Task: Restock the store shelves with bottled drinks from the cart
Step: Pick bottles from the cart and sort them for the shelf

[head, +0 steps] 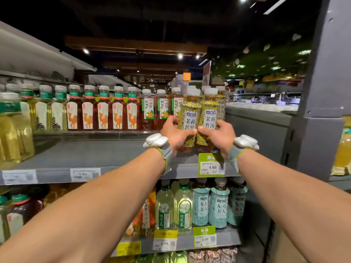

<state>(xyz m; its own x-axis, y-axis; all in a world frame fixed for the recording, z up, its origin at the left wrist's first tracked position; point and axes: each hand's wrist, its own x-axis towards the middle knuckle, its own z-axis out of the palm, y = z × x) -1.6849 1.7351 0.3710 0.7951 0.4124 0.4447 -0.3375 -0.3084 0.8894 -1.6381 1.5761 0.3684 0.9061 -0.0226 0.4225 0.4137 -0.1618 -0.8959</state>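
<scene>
Head view: your left hand (175, 136) and right hand (215, 136) each grip a jasmine pu-erh tea bottle (190, 118) at the shelf's (85, 158) right front edge. Much bare shelf remains to fill, I judge; the cart is out of sight.

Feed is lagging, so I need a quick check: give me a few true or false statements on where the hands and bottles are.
1. The left hand and the right hand each grip a yellow-labelled bottle. True: left bottle, right bottle.
2. The two held bottles are lying on their sides. False: both are upright.
3. The green price tag reads 4.99. True.
4. The upper shelf is packed to its front edge left of the hands. False: bare shelf shows there; the camel-labelled bottles stand further back.
</scene>
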